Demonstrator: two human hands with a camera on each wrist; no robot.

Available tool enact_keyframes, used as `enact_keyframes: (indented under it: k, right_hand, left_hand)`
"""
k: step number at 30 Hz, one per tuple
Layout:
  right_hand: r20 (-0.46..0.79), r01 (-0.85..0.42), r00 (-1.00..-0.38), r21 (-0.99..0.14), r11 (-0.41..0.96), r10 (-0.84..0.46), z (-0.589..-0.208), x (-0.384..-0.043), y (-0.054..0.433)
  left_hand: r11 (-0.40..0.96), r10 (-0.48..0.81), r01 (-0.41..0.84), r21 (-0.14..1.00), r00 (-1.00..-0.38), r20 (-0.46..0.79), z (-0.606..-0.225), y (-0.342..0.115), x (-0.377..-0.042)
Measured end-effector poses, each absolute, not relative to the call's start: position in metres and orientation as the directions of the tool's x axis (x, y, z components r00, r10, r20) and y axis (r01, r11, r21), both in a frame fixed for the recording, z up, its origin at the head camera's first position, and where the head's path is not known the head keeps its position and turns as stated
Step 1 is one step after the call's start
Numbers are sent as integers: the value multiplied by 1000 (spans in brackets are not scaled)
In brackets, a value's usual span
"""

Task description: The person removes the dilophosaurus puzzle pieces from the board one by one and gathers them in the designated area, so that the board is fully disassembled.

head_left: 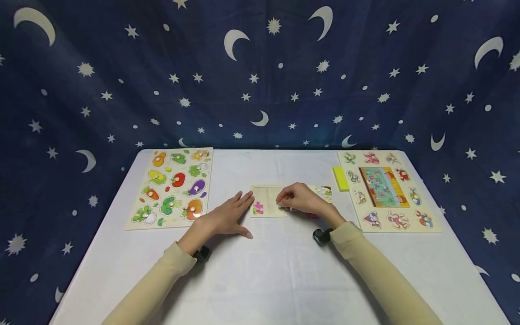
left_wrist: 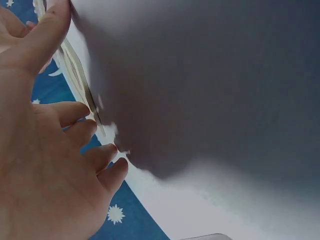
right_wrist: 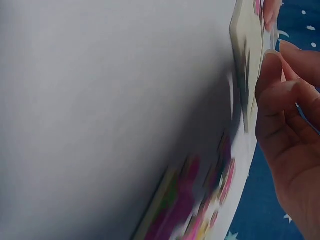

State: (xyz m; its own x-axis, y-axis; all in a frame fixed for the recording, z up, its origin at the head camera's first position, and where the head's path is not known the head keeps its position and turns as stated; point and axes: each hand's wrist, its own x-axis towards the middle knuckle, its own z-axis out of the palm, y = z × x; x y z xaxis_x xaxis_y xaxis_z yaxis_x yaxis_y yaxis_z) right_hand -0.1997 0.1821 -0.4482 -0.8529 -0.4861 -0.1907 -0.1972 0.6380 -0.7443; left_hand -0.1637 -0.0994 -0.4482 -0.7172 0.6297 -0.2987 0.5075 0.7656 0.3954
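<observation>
In the head view a shallow wooden puzzle tray lies mid-table, with a pink and green jigsaw piece in its lower left corner. My left hand lies flat at the tray's left side, fingers straight and fingertips by its edge, thumb spread. Over the tray's right part, my right hand has thumb and fingers curled together, pinching a small thin piece mostly hidden by the fingers. More jigsaw pieces lie right of that hand, partly covered by it. The right wrist view shows blurred pink-purple pieces below the tray.
A vegetable peg puzzle board lies at the left of the white table. At the right is a sea-animal board with a picture panel. A yellow block stands against its left edge. A star-patterned cloth hangs behind.
</observation>
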Motion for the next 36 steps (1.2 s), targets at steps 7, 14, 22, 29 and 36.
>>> enact_keyframes:
  k: [7,14,22,29,36]
  right_hand:
    - [-195,-182,-843,-775,605,-502,-452,-207,160]
    - [-176,-225,-824,-770,597,-538,-456,-211,144]
    - [-160,-268,-819,-742,614,-551,-463,-212,137]
    - [-127,-271,-827,-764,586,-548,-463,-213,136]
    - [-166,-198,-832,-803,562,-530,-462,-212,133]
  left_hand:
    - [764,632,499,410,-709,-314,-448,-99,-173]
    - [773,621,485,409,-711,-331,-450,-100,-176]
    - [769,626,497,401,-712,-318,-452,-97,-174]
    - [770,623,493,404,-716,-315,-453,-96,-175]
    - [768,625,491,410,-713,-318,-452,-97,-174]
